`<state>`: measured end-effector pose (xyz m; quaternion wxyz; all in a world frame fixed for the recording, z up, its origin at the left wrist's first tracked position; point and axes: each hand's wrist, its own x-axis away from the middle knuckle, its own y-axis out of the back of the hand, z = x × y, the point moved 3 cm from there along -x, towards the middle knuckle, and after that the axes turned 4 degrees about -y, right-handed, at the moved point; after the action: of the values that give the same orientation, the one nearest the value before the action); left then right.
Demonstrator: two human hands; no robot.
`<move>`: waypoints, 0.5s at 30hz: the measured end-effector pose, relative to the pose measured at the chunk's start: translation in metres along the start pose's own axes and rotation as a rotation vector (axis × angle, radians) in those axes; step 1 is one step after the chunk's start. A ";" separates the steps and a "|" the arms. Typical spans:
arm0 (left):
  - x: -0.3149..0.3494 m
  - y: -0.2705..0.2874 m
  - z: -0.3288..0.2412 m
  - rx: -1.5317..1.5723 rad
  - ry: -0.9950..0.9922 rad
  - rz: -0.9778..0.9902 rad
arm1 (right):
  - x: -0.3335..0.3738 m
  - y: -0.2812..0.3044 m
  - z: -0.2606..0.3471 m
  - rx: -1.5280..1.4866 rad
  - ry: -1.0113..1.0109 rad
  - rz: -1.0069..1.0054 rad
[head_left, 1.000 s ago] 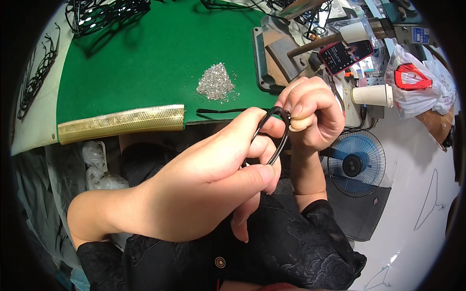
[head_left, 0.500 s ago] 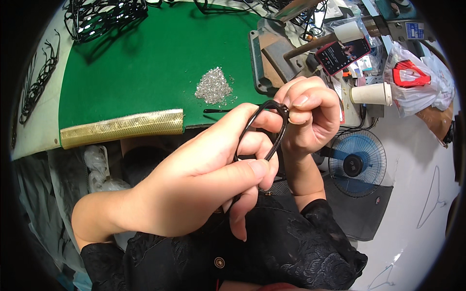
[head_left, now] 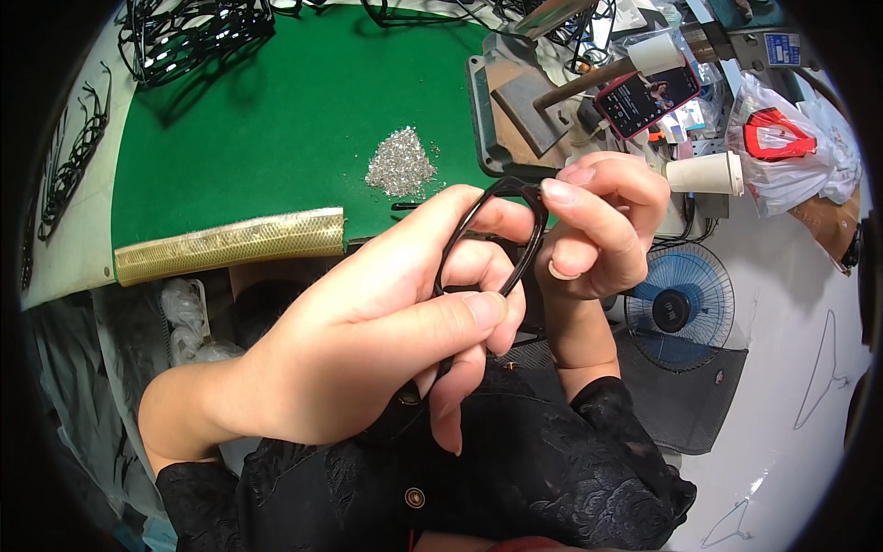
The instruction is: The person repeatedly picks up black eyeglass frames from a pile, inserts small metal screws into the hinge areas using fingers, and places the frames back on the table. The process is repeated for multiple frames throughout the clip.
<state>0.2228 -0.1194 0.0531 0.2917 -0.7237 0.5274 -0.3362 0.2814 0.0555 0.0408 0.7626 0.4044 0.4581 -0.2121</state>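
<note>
A black eyeglass frame (head_left: 532,258) is in my left hand (head_left: 368,340), its rim pinched between thumb and fingers, with other fingers showing through the lens opening. The frame is tilted up above the table's near edge. My right hand (head_left: 602,225) is closed, its fingertips at the frame's upper right corner. Whatever sits between those fingertips is too small or hidden to make out. Behind my left hand, a short black rod end (head_left: 403,206) shows on the green mat (head_left: 294,120). Beyond it lies a heap of small shiny silvery bits (head_left: 400,164).
Black eyeglass frames (head_left: 189,37) are piled at the far left, with thin black temples (head_left: 74,166) beside them. A gold mesh-patterned strip (head_left: 230,244) lines the near edge. At right are a metal bench tool (head_left: 524,110), phone (head_left: 648,99), paper cup (head_left: 704,173) and blue fan (head_left: 676,308).
My right hand has shifted slightly right and its fingers have re-angled at the frame's corner. The left hand still holds the frame, moved slightly left. The view has shifted a little.
</note>
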 end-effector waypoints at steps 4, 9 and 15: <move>0.001 -0.001 0.000 0.006 -0.004 -0.010 | -0.002 0.000 0.000 -0.029 -0.013 -0.021; 0.002 -0.001 0.001 0.008 -0.012 -0.016 | -0.004 0.002 0.000 -0.035 -0.053 0.003; 0.005 0.001 -0.008 0.000 -0.090 -0.119 | 0.000 -0.003 -0.014 -0.162 -0.375 0.045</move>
<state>0.2170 -0.1246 0.0574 0.2947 -0.7682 0.4697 -0.3200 0.2724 0.0654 0.0358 0.8691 0.3051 0.3147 -0.2292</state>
